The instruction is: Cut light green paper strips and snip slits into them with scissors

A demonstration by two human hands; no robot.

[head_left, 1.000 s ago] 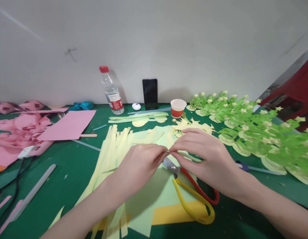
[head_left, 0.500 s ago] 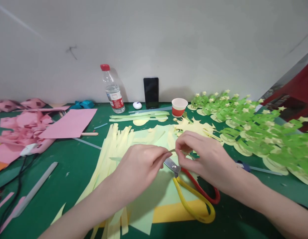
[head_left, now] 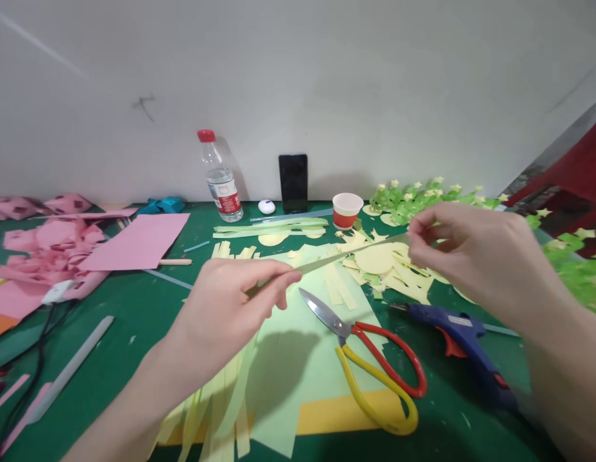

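A thin green paper strip is stretched between my two hands above the table. My left hand pinches its left end between thumb and fingers. At the right end, my right hand closes its thumb and forefinger on the strip. Scissors with one red and one yellow handle lie below the strip on pale green paper. Pale yellow strips lie under and beside my left hand. A blue glue gun rests below my right hand.
Pink paper and folded pink pieces lie at the left. Along the wall stand a bottle, a black phone and a paper cup. Yellow scraps lie before the cup. Green star-topped paper plants fill the right.
My hands have moved apart, the right one up and to the right, the left one to the left. The strip now shows at length between them, and the glue gun has come into view.
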